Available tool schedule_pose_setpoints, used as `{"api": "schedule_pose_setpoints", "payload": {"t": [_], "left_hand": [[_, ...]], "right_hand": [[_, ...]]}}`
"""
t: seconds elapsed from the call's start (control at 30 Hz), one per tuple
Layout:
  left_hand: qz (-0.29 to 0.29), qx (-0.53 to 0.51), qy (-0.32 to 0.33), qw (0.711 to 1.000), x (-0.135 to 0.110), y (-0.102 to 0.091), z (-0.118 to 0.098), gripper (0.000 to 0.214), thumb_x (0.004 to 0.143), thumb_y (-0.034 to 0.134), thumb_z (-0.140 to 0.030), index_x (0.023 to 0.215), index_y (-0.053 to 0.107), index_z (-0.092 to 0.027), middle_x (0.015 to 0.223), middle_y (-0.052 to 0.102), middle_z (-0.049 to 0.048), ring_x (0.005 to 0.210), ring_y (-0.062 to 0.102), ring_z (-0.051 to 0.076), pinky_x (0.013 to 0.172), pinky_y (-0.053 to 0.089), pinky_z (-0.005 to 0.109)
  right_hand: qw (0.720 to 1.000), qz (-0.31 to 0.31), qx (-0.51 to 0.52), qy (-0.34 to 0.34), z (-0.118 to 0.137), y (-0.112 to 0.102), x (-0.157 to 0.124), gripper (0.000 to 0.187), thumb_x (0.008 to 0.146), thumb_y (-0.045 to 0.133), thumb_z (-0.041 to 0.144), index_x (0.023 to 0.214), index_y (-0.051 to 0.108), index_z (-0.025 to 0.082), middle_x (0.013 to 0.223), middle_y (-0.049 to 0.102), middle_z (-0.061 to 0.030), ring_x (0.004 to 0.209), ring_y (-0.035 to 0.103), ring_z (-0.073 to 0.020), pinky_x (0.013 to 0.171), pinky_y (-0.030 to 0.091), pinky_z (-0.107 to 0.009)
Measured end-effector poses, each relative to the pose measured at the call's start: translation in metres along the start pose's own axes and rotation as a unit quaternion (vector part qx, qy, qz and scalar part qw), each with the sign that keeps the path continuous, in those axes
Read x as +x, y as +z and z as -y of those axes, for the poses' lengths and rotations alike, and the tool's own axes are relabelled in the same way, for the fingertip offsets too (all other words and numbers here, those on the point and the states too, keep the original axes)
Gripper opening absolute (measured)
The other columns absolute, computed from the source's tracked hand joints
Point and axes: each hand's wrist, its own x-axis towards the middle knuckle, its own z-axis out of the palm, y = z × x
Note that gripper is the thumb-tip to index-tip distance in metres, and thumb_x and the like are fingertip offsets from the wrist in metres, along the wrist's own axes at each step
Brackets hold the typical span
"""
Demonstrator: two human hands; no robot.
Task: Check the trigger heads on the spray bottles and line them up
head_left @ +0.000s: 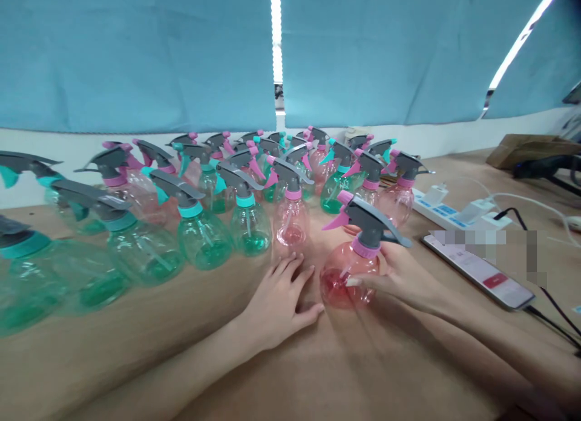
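At the far left, clear green spray bottles (145, 251) of thin, glossy plastic bulge like squat gourds, their teal collars ringed below smooth grey trigger heads, with a pool of deeper green liquid in the bottom of several. They stand on a tan, matte tabletop (149, 324), and behind them hangs blue cloth (136, 58), lightly creased. Toward the middle stands a pink bottle (291, 218) with a ribbed-looking pink collar, and just in front of its base the left hand (281, 300) lies palm down on the tabletop, fingers spread and slightly bent, thumb set apart, gripping nothing. Just right of it, the held pink bottle (349, 276), round-bellied and see-through, sits upright in the right hand (403, 273), whose thumb presses the near side while the other fingers curl behind (mostly hidden, so their exact placing I cannot tell). Whether its base touches the tabletop is also unclear. Farther right come a white power strip (442, 212) with blocky plugs, a flat, glassy phone (476, 270) lying at a slant with a cable at its lower end, and a brown, boxy package (517, 150).
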Motion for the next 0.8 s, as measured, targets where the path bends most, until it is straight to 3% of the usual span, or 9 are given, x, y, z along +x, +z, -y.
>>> {"api": "schedule_pose_setpoints", "payload": {"t": [0.1, 0.27, 0.6, 0.8], "left_hand": [[-0.001, 0.001, 0.0, 1.0, 0.0, 0.0, 0.0, 0.064, 0.087, 0.058, -0.053, 0.135, 0.05, -0.011, 0.145, 0.043, 0.0181, 0.135, 0.036, 0.033, 0.108, 0.03, 0.049], [-0.005, 0.003, 0.001, 1.0, 0.001, -0.001, 0.001, 0.063, 0.087, 0.058, -0.053, 0.135, 0.05, -0.013, 0.145, 0.043, 0.0175, 0.134, 0.036, 0.033, 0.108, 0.03, 0.048], [-0.012, 0.001, 0.002, 1.0, -0.001, -0.001, 0.0, 0.06, 0.088, 0.056, -0.052, 0.133, 0.051, -0.013, 0.145, 0.042, 0.0173, 0.134, 0.037, 0.033, 0.108, 0.031, 0.049], [-0.006, 0.004, 0.003, 1.0, -0.001, -0.004, -0.001, 0.06, 0.089, 0.056, -0.051, 0.135, 0.05, -0.013, 0.145, 0.042, 0.0178, 0.135, 0.036, 0.033, 0.107, 0.032, 0.05]], "right_hand": [[0.999, 0.016, -0.045, 0.021, 0.001, 0.001, -0.008, 0.038, 0.069, 0.075, 0.05, 0.093, 0.063, 0.023, 0.105, 0.069, -0.0067, 0.1, 0.063, -0.0306, 0.085, 0.051, -0.045], [0.998, -0.019, -0.057, 0.017, 0.006, 0.008, -0.02, 0.056, 0.071, 0.075, 0.049, 0.115, 0.05, 0.024, 0.115, 0.063, -0.007, 0.104, 0.061, -0.0259, 0.088, 0.049, -0.042], [0.994, -0.057, -0.076, 0.059, 0.006, 0.01, -0.021, 0.052, 0.069, 0.075, 0.047, 0.106, 0.051, 0.02, 0.102, 0.062, -0.0076, 0.094, 0.061, -0.0276, 0.08, 0.049, -0.044], [0.98, -0.109, -0.167, -0.015, -0.013, 0.004, -0.004, 0.051, 0.068, 0.072, 0.055, 0.1, 0.053, 0.019, 0.105, 0.056, -0.0123, 0.102, 0.056, -0.0313, 0.089, 0.047, -0.049]]}}
